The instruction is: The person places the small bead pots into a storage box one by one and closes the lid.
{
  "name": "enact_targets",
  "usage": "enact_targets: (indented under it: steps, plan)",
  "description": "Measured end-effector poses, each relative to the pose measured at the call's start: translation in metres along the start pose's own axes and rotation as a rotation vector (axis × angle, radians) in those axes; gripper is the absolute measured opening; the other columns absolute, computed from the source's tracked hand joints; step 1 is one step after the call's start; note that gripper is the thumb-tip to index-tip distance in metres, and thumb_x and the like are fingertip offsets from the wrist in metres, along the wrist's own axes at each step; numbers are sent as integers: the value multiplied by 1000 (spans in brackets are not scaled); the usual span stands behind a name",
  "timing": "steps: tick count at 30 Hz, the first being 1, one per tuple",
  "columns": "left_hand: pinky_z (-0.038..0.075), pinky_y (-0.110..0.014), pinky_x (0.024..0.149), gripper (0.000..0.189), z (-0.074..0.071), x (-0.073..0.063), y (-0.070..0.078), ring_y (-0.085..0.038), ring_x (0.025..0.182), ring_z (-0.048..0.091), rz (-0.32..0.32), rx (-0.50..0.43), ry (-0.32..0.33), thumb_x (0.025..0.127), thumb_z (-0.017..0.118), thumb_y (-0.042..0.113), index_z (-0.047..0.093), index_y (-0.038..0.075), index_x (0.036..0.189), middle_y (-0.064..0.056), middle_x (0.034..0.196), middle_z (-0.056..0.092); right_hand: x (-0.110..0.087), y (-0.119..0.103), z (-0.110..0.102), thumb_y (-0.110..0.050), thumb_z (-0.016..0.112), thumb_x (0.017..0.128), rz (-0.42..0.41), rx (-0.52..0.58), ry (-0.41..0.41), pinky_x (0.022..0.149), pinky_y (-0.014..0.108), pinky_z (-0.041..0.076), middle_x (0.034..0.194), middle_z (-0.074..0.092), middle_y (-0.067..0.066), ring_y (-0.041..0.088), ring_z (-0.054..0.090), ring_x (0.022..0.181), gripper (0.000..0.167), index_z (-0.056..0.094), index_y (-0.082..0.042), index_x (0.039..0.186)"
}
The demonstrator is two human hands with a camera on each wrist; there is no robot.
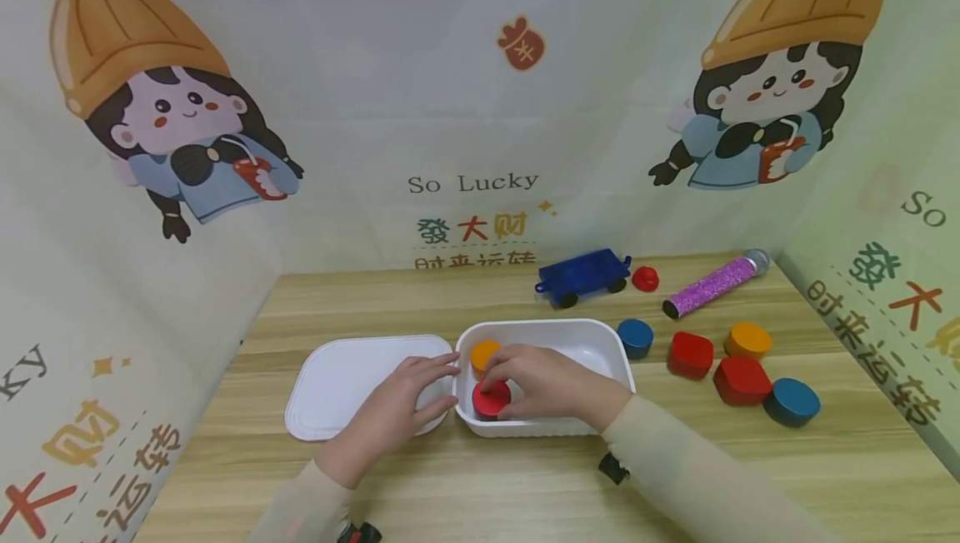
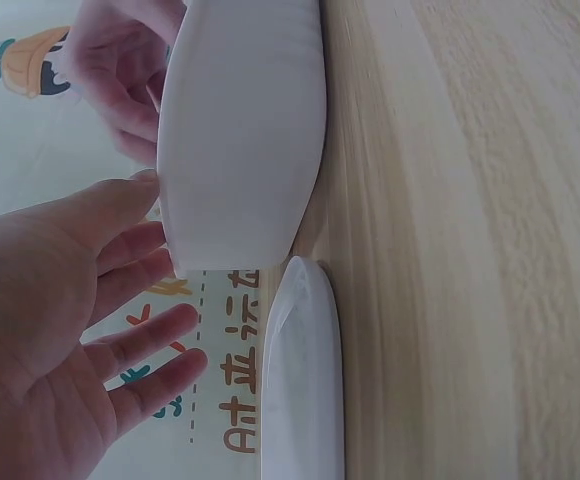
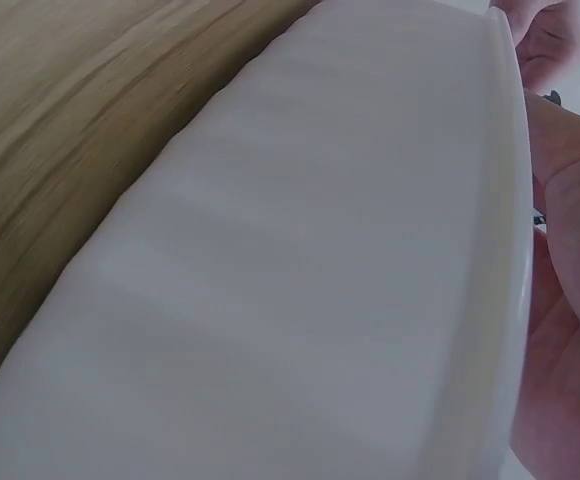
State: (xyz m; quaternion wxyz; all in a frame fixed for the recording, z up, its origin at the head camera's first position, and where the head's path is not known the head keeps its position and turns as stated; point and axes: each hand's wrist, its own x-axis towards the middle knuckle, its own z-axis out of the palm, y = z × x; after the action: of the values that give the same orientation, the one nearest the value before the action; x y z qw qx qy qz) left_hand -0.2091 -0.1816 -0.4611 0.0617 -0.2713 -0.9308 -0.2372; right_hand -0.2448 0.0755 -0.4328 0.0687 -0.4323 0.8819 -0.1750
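A white plastic box stands on the table, its inside facing up. My right hand reaches into it and pinches a round red block at the box's left end, thumb on one side and fingers on the other. Just behind that block lies an orange block, partly covered by the right fingers. My left hand is at the box's left end with its fingers loosely extended, thumb and fingertips right at the rim in the left wrist view. Under the left hand lies a flat white lid.
Right of the box sit blue blocks, red blocks and an orange block. Behind are a blue toy wagon, a small red piece and a glittery purple microphone. A printed cloth surrounds the table.
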Motion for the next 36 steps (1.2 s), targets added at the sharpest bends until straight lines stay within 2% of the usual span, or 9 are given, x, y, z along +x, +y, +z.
enact_targets:
  steps: [6, 13, 20, 28, 36]
  plan:
    - [50, -48, 111, 40, 0, 1, 0, -26, 131, 58, 17, 0, 21, 94, 77, 25, 70, 10, 131, -2, 148, 61, 11, -1, 4, -24, 86, 86, -21, -18, -16, 104, 26, 55, 125, 71, -1, 13, 65, 114, 33, 78, -18, 117]
    - [49, -47, 112, 41, 0, 2, -1, -25, 131, 58, 23, 3, 27, 94, 77, 25, 70, 10, 132, -1, 149, 61, 15, 2, 7, -22, 86, 85, -38, -24, -31, 104, 28, 55, 121, 73, -1, 14, 66, 111, 32, 78, -16, 116]
    - [49, -47, 112, 41, 1, 2, -1, -25, 131, 58, 24, -1, 29, 95, 76, 25, 70, 10, 132, -1, 149, 61, 14, 1, 4, -23, 87, 84, -9, -24, -40, 104, 27, 55, 124, 73, -2, 13, 66, 113, 34, 78, -19, 117]
    - [50, -50, 111, 41, 4, -2, 1, -27, 131, 58, 5, -6, 7, 93, 77, 25, 71, 11, 131, -2, 148, 62, -14, 12, -6, -22, 83, 89, 57, 85, 43, 104, 36, 57, 122, 72, -5, 14, 67, 114, 29, 77, -18, 117]
    - [50, -47, 112, 44, 0, -2, 2, -26, 130, 59, -7, 4, 6, 93, 78, 27, 70, 11, 133, 0, 149, 61, -53, 36, -18, -24, 79, 92, 155, 75, 119, 106, 45, 56, 124, 72, -2, 21, 66, 119, 28, 76, -17, 119]
